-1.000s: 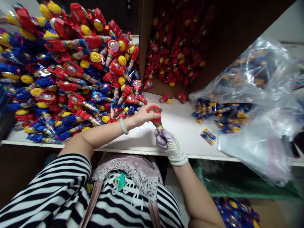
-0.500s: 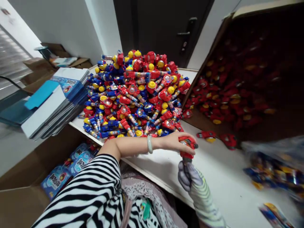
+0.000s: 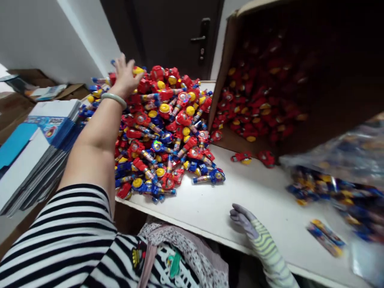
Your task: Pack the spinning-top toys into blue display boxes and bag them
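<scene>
My bare left hand [image 3: 127, 76], with a pale bangle [image 3: 114, 99] at the wrist, reaches over the far left top of a big heap of red and blue toys [image 3: 162, 132]. Its fingers are spread, close to a yellow-topped toy [image 3: 138, 71]; whether they touch it I cannot tell. My right hand [image 3: 244, 219], in a grey glove with a striped cuff, hovers at the white table's front edge, fingers stretched and nothing in them. A blue toy with a tube [image 3: 210, 176] lies apart at the heap's right front.
A large cardboard box [image 3: 220, 68] on its side holds many red toys. Two red toys [image 3: 241, 157] lie before it. To the right are a clear plastic bag [image 3: 339, 156] and colourful tubes [image 3: 325, 237]. Flat printed cartons [image 3: 51, 132] are stacked at left.
My left hand has swung from the right, beside my gloved hand, to the heap's far left. The red toy both hands held is out of them. The view has turned right.
</scene>
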A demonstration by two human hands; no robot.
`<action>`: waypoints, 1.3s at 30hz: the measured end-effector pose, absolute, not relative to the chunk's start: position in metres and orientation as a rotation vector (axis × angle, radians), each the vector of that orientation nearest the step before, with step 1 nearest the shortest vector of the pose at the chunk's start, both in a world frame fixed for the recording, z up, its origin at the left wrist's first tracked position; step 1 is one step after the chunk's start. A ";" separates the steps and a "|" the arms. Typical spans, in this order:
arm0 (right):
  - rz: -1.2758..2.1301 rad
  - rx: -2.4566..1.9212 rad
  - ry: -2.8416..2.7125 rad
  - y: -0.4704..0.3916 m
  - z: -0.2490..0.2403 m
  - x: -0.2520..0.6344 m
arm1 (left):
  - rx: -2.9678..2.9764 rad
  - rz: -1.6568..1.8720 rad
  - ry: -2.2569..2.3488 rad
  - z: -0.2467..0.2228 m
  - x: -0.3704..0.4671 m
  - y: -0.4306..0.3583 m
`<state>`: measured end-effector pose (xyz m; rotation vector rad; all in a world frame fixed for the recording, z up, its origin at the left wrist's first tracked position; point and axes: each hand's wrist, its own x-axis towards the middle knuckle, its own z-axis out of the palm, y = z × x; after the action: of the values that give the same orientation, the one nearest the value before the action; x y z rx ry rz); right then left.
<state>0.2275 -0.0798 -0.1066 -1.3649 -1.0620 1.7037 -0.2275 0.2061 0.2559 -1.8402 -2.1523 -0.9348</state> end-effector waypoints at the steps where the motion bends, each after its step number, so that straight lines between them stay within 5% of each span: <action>1: 1.693 -1.381 -1.043 -0.081 -0.108 0.229 | -1.858 -0.906 -2.068 0.246 -0.207 0.204; 5: 1.674 -1.401 -0.985 -0.080 -0.114 0.232 | -2.581 -0.833 -1.481 0.151 -0.070 0.186; 8: 1.623 -1.386 -1.072 -0.077 -0.116 0.227 | -3.311 -0.362 -1.420 0.047 0.045 0.174; 14: 1.150 -1.653 -1.428 -0.081 -0.122 0.280 | -3.199 0.262 -1.752 -0.080 0.145 0.184; 18: 0.625 -2.295 -1.465 -0.086 -0.137 0.362 | -3.222 0.234 -1.983 -0.088 0.136 0.180; 22: 0.605 -2.562 -1.592 -0.080 -0.147 0.391 | -3.316 -0.145 -2.403 -0.066 0.119 0.144; 27: 0.807 -1.864 -1.395 -0.077 -0.132 0.344 | -3.409 -1.334 -2.776 -0.037 0.107 0.075; 32: 1.094 -1.345 -0.819 -0.086 -0.100 0.280 | -2.944 -1.972 -2.978 -0.027 0.093 0.030; 35: 1.132 -1.309 -0.856 -0.085 -0.089 0.252 | -2.996 -2.048 -2.858 -0.022 0.081 0.022; 39: 0.914 -1.527 -1.320 -0.080 -0.084 0.236 | -3.177 -1.706 -2.695 -0.013 0.070 0.023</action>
<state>0.2356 -0.0801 -0.0836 -1.5270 -1.3197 0.9141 0.0703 0.0226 -0.0129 -3.1772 -2.6948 -1.7057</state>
